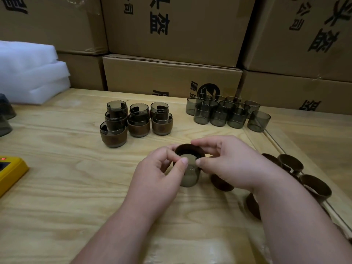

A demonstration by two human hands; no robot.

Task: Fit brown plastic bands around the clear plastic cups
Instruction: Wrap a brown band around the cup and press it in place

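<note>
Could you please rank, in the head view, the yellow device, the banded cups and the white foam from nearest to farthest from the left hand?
From the left hand:
1. Banded cups, just beyond it, mid-table.
2. Yellow device, at the left table edge.
3. White foam, far left corner.

On your desk [57,187] you have seven banded cups [138,124] grouped beyond the cup in your hands [190,173], and about a dozen bare clear cups [226,113] clustered to the right of that group, too crowded to count exactly. Nearer you than the bare cluster lie at least five loose brown bands [316,185], some partly hidden by your arm, plus one band [189,149] on the held cup. There is one yellow device [9,172] at the desk's left edge.
</note>
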